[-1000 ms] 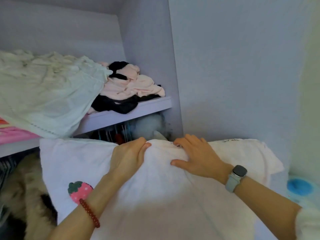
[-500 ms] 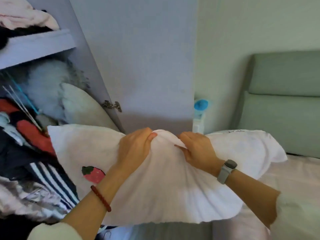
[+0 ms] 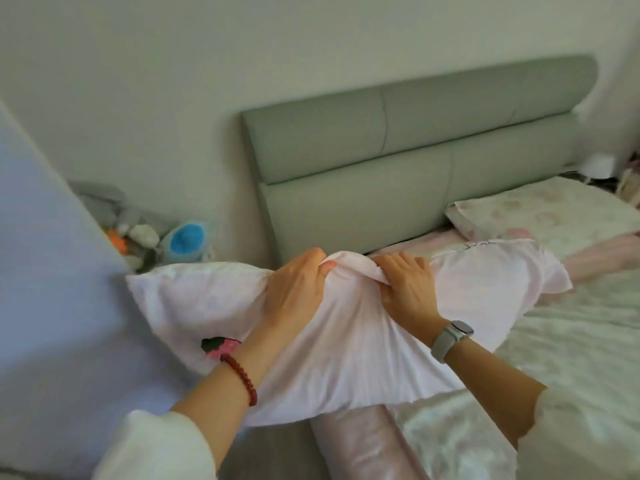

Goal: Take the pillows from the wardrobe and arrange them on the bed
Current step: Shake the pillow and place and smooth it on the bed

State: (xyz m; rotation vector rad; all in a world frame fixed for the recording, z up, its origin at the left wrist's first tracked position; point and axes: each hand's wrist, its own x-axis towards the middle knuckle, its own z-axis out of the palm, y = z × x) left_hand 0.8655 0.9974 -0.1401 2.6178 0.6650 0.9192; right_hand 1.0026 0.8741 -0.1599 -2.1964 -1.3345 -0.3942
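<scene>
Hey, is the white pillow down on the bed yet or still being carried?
Still carried. The left hand and right hand pinch the white pillow along its top edge, held over the bed's side.

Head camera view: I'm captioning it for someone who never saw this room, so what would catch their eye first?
First, the big white pillow mid-frame, gripped along its top edge by the left hand and right hand. Behind it, the grey-green headboard spans the wall, with a floral pillow already lying at its right end.
</scene>
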